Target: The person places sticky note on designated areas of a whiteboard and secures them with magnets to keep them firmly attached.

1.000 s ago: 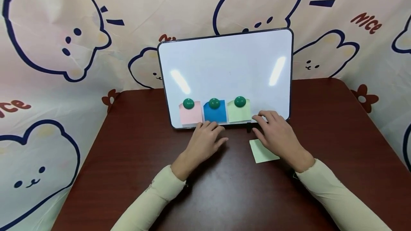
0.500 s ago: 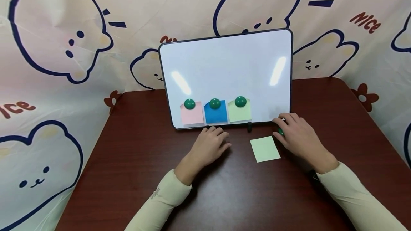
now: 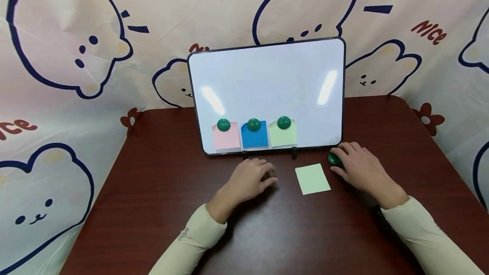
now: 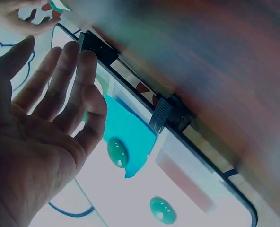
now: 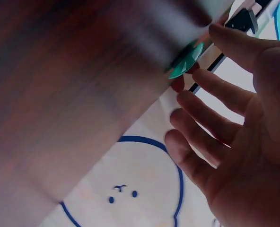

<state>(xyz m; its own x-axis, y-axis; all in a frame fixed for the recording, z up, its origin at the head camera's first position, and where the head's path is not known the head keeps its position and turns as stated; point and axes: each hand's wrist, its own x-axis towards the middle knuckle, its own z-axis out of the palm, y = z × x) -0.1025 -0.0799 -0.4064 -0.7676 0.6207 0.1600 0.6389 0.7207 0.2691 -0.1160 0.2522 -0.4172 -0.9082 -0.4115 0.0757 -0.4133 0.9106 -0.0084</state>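
My right hand (image 3: 361,168) is beside a round green magnet (image 3: 335,159) on the table, thumb and fingers spread around its near side. In the right wrist view the magnet (image 5: 186,60) lies just beyond the fingertips, with a gap to them. A pale green sticky note (image 3: 312,179) lies flat to the left of that hand. My left hand (image 3: 248,180) hovers low in front of the whiteboard (image 3: 267,79), fingers loosely bent and holding nothing. On the board's lower part, green magnets hold a pink note (image 3: 227,139), a blue note (image 3: 254,138) and a light green note (image 3: 283,137).
The whiteboard leans upright at the back of the dark brown table (image 3: 160,207). Two black clip feet, one of them the right foot (image 3: 294,152), stick out under its lower edge. A cartoon-printed cloth (image 3: 57,118) hangs behind and at the sides.
My right hand has moved right, off the loose pale green note, to the magnet on the table, which now shows. The left hand has drawn slightly back from the board and right.
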